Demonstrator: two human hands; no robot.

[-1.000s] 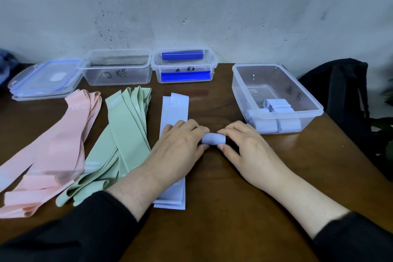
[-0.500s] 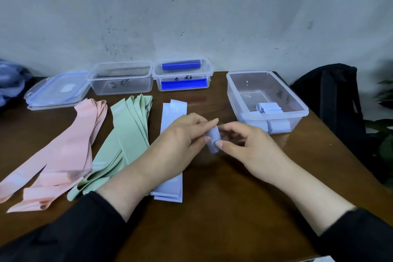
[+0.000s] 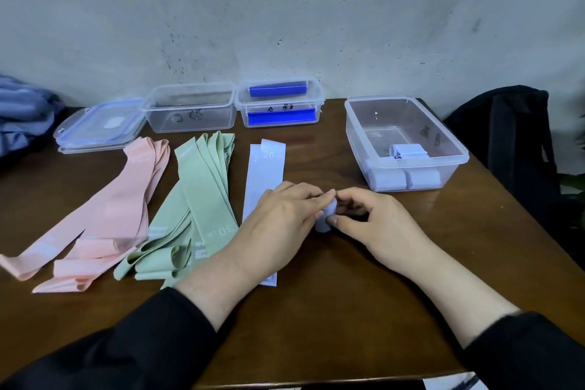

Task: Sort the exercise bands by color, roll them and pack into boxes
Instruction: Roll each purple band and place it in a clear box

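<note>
Fingers of left hand and right hand pinch a rolled pale-blue rubber band just above the brown wooden table; loosening either pinch probably lets the springy roll uncoil.

On our dark wooden table, its varnish glossy, matt stretchy bands lie smooth: pink bands far left, green bands beside them, lavender bands near centre. Clear, shiny plastic boxes stand right and far. The far wall looks rough, chalky and speckled. Our sleeves are matt black cloth.
</note>
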